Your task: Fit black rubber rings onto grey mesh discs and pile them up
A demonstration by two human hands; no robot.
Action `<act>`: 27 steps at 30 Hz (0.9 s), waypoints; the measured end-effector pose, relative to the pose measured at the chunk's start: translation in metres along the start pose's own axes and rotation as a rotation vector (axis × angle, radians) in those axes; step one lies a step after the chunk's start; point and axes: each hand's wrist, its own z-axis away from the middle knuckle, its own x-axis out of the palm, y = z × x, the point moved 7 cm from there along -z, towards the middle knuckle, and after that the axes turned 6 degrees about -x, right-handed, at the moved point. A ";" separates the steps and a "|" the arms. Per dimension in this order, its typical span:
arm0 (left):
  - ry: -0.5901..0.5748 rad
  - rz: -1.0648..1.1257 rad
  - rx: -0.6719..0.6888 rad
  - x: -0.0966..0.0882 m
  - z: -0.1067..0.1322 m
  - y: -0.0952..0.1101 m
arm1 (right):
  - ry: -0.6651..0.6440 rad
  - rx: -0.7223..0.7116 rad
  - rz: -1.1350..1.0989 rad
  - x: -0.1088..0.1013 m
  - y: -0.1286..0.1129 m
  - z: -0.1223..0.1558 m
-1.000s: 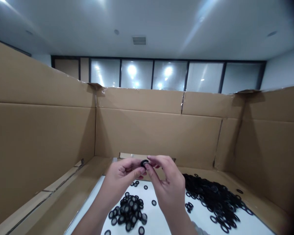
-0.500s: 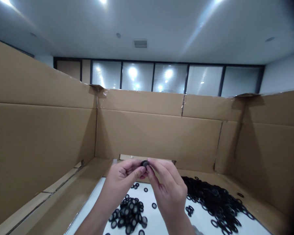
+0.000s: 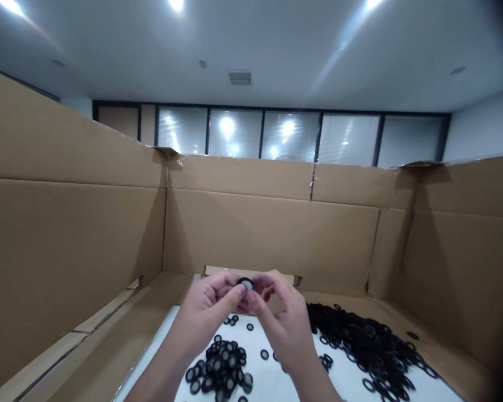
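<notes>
A small black ring with a pale grey centre [image 3: 246,283], like a washer with a disc in it, is held up over the white surface. My left hand [image 3: 212,298] pinches its left side between thumb and bent fingers. At the right edge, the thumb and fingertips of my right hand [image 3: 283,312] close on the same ring. Below and left lies a heap of black rings with grey centres [image 3: 224,365]. To the right spreads a large pile of black rings [image 3: 364,340], with open holes in those at its edge.
Tall cardboard walls [image 3: 251,234] stand around the white work surface [image 3: 268,385]. Several loose rings [image 3: 264,354] lie between the two piles, and one black ring [image 3: 412,335] rests on the cardboard at the right. A cardboard ledge [image 3: 104,318] runs along the left.
The ring between my fingers has turned, so its pale centre now faces me more. My right fingers have shifted and spread around its right edge.
</notes>
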 end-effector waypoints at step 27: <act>0.020 -0.542 0.154 -0.001 -0.001 -0.001 | -0.141 0.465 -0.502 0.032 0.030 0.016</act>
